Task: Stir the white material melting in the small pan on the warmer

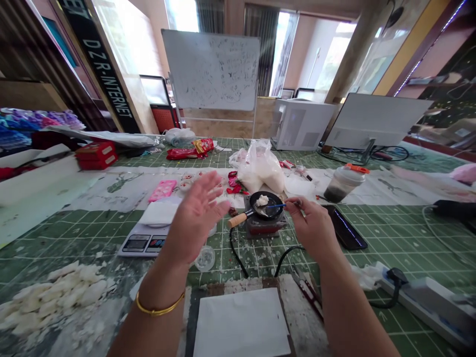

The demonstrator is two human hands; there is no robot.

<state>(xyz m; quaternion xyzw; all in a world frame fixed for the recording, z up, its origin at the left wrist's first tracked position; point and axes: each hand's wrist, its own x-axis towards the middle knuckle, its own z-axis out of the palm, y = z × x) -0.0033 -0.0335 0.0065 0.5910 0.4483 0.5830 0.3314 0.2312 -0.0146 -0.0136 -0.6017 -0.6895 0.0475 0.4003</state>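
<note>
My right hand (311,224) pinches a thin blue stick (277,205), its tip reaching into a small black frying pan (279,213). A white lump (262,200) sits in the pan, with some paler melted-looking stuff around it. The pan rests on a small electric hot plate (264,228), and its wooden handle (238,219) points to the left. My left hand (199,218) is raised with fingers spread, holding nothing, left of the pan handle and in front of a digital kitchen scale (128,244).
White flakes (61,292) lie at the front left. White paper (241,325) is at the front middle, tweezers (307,287) beside it. A phone (345,228), a lidded jar (342,184) and a power strip (427,310) stand right. A bag of white material (262,168) sits behind the pan.
</note>
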